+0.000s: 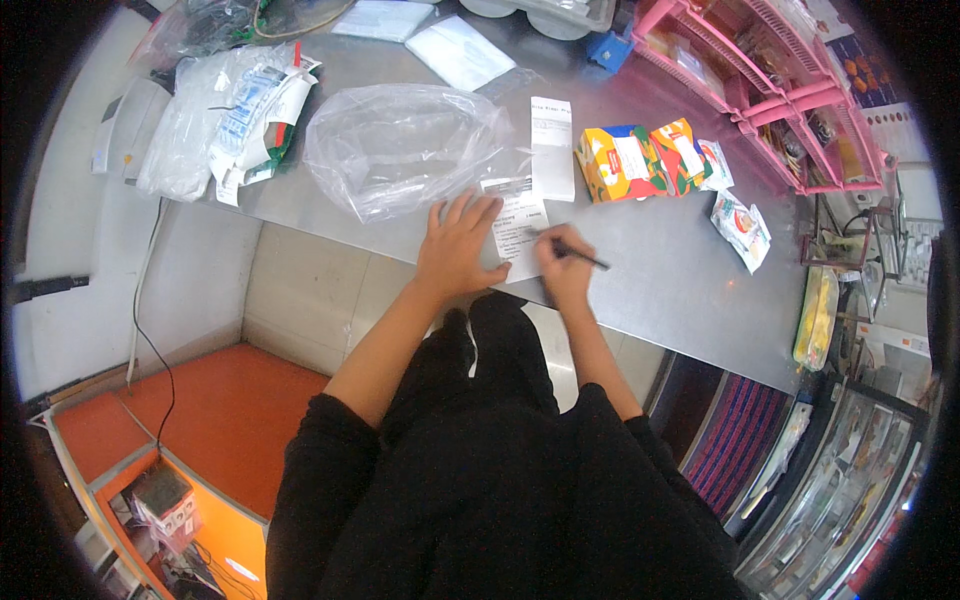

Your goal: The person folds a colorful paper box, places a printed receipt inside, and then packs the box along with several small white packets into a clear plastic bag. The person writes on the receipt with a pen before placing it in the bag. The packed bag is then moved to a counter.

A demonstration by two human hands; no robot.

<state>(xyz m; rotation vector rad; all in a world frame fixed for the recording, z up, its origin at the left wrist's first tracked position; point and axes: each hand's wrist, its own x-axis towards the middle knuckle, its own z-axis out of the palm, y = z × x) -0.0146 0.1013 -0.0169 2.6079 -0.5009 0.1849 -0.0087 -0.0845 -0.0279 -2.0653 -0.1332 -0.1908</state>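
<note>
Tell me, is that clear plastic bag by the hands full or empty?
Empty: the clear plastic bag lies loose beyond the left hand, only grey metal tabletop showing through.

White with dark print noted on receipt [518,228], black recorded on pen [585,253], yellow, red and green patterning on carton [612,175], pink observed on rack [790,105], silver-grey on tabletop [680,275], purple-and-red stripes seen on mat [735,430]

Left hand [455,246] spread, right hand [566,266] curled
</note>
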